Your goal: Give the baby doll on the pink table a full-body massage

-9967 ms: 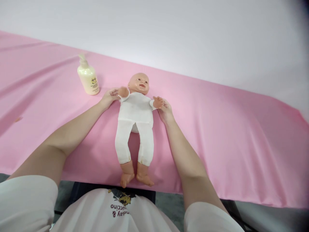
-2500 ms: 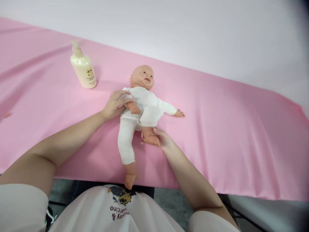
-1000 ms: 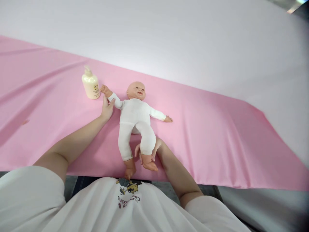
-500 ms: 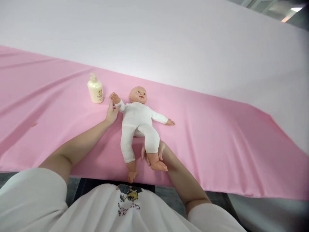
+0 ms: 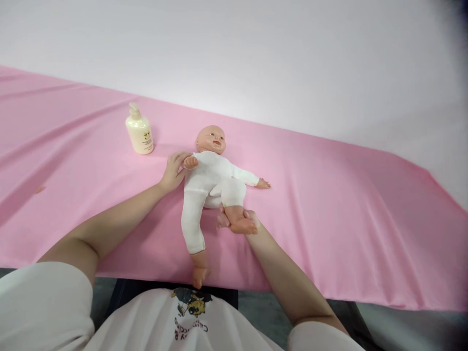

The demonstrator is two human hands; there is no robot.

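A baby doll (image 5: 206, 170) in a white cloth body lies on its back, its head away from me and turned to the right. At its arm on my left is my left hand (image 5: 174, 170), fingers curled around that arm, with the doll's small fist showing by its chest. My right hand (image 5: 223, 219) wraps the lower leg on the right from beneath, and that leg is bent up with its knee raised. The doll's other leg lies stretched toward me, and its other arm rests out to the right. Part of each hand is hidden by the doll's limbs.
A cream pump bottle (image 5: 140, 134) stands upright on the pink cloth (image 5: 329, 204), left of the doll. White surface (image 5: 256, 58) extends behind the cloth. The table's near edge runs just in front of my body.
My right hand has raised and bent the doll's leg toward its body. The doll's arm on my left has folded inward to its chest, with my left hand following.
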